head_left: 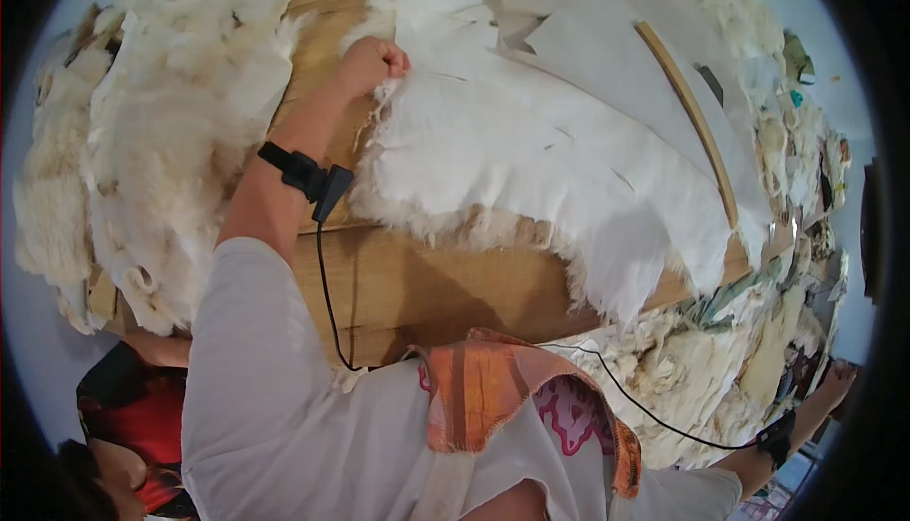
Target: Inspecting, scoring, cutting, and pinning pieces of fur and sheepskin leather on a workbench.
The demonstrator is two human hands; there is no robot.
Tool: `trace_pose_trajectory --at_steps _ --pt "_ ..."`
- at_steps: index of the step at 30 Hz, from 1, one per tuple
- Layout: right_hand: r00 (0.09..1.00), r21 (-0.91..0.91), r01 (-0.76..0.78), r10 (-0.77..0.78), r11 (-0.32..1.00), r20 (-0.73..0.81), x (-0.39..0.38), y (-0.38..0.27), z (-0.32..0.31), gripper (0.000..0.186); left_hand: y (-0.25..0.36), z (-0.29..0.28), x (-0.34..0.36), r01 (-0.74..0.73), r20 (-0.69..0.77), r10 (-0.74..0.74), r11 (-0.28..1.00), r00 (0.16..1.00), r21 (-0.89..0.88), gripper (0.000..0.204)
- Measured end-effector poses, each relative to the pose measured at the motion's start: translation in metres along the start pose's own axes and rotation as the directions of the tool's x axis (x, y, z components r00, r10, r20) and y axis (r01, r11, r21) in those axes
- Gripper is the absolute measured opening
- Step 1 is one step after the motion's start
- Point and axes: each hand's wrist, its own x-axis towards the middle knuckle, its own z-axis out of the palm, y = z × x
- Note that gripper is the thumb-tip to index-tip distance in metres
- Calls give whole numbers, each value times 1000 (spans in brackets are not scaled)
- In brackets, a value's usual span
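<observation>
A large white hide (493, 142) lies flat over the wooden table, its ragged furry edge turned towards me. My left hand (373, 64) is closed on the left margin of this hide, fingers bent in a pinch. Out at the far right rim is my right hand (836, 383), well away from the hide and beside the heap. Its fingers look curled, with something small and brown at them that is too dim to name. A long, thin, slightly curved wooden strip (692, 118) rests on the hide's right part, and a short dark grey piece (709, 85) lies near it.
Bare boards of the table (455, 284) show in front and at left. More furry hides (171, 142) are piled at left; a heap of cream scraps (730, 369) fills the right. Another person (142, 417) is at lower left. Black cables (327, 303) run from my wrist straps.
</observation>
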Motion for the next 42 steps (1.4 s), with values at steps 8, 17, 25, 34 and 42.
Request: trace_pose_trajectory --at_steps 8,17,25,34,42 --pt "958 -285 -59 -26 957 -286 -39 14 -139 23 61 25 -35 -219 2 310 668 951 711 20" --pt "949 -510 -243 94 825 -300 -80 121 -226 23 111 115 -67 -180 158 98 287 983 941 79" --pt "957 -575 -286 263 767 -125 -60 218 -206 30 191 344 -72 -457 307 339 631 889 627 77" --pt "888 -676 -94 369 731 275 28 302 -192 27 206 462 -62 -284 221 179 554 959 782 76" --pt "805 -677 349 163 648 570 50 357 -133 15 217 506 -65 -164 126 112 469 986 868 79"
